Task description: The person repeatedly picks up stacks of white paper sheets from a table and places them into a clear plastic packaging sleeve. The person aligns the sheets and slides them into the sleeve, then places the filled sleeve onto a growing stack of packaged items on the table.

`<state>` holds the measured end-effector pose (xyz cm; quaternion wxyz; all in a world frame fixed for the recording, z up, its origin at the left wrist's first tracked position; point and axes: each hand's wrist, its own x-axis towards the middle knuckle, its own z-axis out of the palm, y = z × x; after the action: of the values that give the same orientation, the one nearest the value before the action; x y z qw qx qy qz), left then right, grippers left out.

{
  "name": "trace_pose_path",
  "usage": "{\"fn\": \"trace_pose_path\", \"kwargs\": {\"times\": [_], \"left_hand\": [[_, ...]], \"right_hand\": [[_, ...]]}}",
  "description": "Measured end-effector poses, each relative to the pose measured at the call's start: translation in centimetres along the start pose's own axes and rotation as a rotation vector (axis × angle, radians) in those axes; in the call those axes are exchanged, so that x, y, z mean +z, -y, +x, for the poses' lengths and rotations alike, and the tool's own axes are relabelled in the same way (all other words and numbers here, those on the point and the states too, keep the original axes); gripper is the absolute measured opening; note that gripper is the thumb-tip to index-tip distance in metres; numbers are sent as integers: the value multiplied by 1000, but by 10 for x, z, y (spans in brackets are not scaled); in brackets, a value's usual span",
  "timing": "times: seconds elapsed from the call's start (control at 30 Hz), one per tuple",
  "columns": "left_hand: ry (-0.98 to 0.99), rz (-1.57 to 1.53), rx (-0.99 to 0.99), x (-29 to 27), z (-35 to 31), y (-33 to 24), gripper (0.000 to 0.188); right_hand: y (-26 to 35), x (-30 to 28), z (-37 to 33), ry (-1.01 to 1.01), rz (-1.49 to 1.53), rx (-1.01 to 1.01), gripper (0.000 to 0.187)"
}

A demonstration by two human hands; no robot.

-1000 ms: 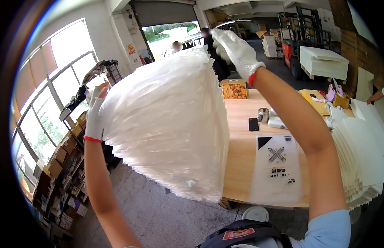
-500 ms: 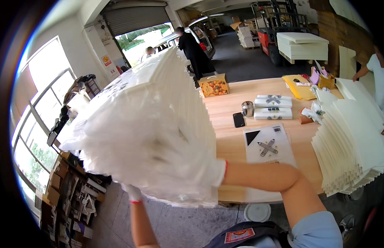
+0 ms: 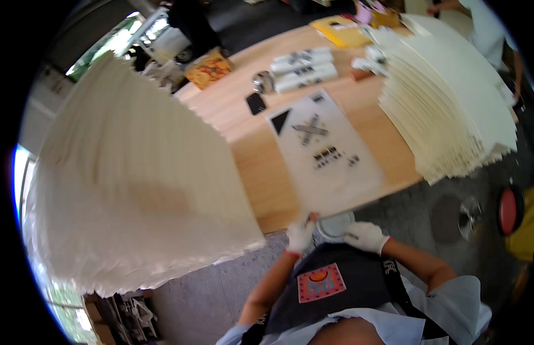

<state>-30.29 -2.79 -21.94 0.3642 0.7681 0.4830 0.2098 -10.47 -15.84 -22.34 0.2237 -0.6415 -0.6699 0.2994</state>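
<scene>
My left hand [image 3: 301,234], in a white glove with bare fingertips showing, is at the table's front edge, close to the near end of a printed clear plastic bag [image 3: 336,152]. Blur hides whether its fingers grip anything. My right hand [image 3: 366,237], gloved too, hovers in front of my dark apron [image 3: 353,270], fingers loosely stretched toward the left and nothing seen in them. The bag lies flat on the table, with a crossed-pencils print. At left stands a tall stack of plastic-wrapped white sheets [image 3: 134,190], which neither hand touches.
Fanned white sheets [image 3: 445,109] lie on the wooden table [image 3: 261,184] at right, beside a person [image 3: 488,34]. Two white rolls [image 3: 306,77], a metal canister [image 3: 263,82], a phone [image 3: 256,103] and an orange-patterned box [image 3: 208,69] sit farther back. A round-topped stool [image 3: 336,224] stands below the edge.
Both hands have left the wrapped stack at left and come back in front of my body by the table's edge. The view has turned toward the right and down.
</scene>
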Motion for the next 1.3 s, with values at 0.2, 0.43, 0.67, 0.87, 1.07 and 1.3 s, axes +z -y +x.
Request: {"fn": "trace_pose_path", "kwargs": {"times": [0.2,0.43,0.67,0.87,1.07,1.3], "left_hand": [[102,297,404,56,104,-42,28],[411,311,251,69,140,-29,17],[401,429,377,63,131,-52,13],[387,219,317,67,147,-20,15],[418,203,363,36,162,-52,20],[170,-1265,59,14,214,-74,27]], "right_hand": [[-10,-9,-32,-267,175,165,22],[-15,-1,-37,-266,227,197,25],[-16,-41,7,-261,282,310,27],[-19,-37,18,-204,367,279,36],[-35,-43,81,-260,399,432,39],[-93,-46,113,-360,375,450,43]]}}
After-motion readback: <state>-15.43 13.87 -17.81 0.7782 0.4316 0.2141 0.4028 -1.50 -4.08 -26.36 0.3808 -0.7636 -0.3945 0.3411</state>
